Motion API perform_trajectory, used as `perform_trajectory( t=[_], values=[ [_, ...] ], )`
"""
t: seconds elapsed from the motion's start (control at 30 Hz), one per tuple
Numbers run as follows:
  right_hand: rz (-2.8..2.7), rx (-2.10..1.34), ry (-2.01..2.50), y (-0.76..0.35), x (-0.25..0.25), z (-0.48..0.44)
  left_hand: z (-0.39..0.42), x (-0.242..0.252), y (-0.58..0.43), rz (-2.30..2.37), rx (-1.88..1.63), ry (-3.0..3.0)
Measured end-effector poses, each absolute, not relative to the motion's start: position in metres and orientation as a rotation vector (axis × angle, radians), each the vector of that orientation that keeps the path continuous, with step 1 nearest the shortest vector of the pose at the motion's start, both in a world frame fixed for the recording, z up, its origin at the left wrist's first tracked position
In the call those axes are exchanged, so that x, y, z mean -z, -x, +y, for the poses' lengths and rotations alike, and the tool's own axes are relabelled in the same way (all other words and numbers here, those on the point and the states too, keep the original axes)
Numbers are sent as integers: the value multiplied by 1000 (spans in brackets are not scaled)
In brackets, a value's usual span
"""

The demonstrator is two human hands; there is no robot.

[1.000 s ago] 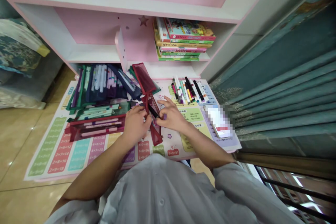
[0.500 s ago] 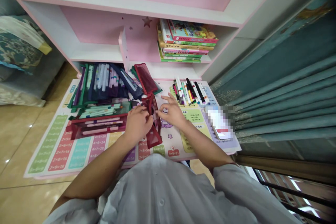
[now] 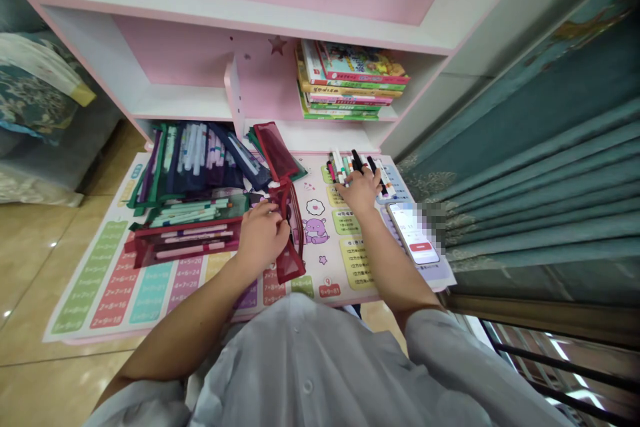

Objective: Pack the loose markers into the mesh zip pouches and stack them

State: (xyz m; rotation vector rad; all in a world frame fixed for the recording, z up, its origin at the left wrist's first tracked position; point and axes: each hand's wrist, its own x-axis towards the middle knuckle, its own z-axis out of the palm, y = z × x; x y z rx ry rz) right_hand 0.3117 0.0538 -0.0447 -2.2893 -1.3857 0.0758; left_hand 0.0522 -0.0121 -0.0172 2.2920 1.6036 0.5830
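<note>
My left hand (image 3: pixel 263 233) is closed on the left edge of a red mesh pencil pouch (image 3: pixel 291 260), which lies with its zipped mouth parted. My right hand (image 3: pixel 361 193) is over a loose bunch of pens and markers (image 3: pixel 345 161) at the desk's back right; its fingers are apart and touch or nearly touch the pens, and their tips are partly hidden. Left of my left hand lies another red mesh pouch (image 3: pixel 145 247) with pinkish pens in it. Above it is a green pouch (image 3: pixel 193 212) of pale green pens.
More filled mesh pouches (image 3: pixel 193 153) crowd the desk's back left. A flat red pouch (image 3: pixel 276 150) rests on a green one near the shelf. Books (image 3: pixel 355 83) are stacked on the pink shelf. A phone (image 3: pixel 415 233) lies at the right edge, beside a teal curtain (image 3: pixel 525 167).
My right hand has left the red pouch and moved right and away from me onto the pens. My left hand has stayed on the pouch.
</note>
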Motion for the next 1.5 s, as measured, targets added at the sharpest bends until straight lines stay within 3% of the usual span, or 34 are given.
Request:
perform_trajectory(
  t=[0.37, 0.63, 0.83, 1.17, 1.5],
  values=[
    [-1435, 60, 2342, -314, 46, 56, -12, 16, -51, 1596, -548, -2311],
    [-1510, -32, 2357, -309, 33, 49, -11, 16, -52, 1591, -560, -2292],
    [-1488, -231, 2072, -308, 13, 31, -10, 18, -51, 1596, -574, -2272],
    [-1915, -966, 1514, -311, -28, 0, -8, 23, -52, 1561, -634, -2279],
    [-2033, -985, 1540, -286, -15, 0, -8, 24, -52, 1565, -630, -2273]
  ],
)
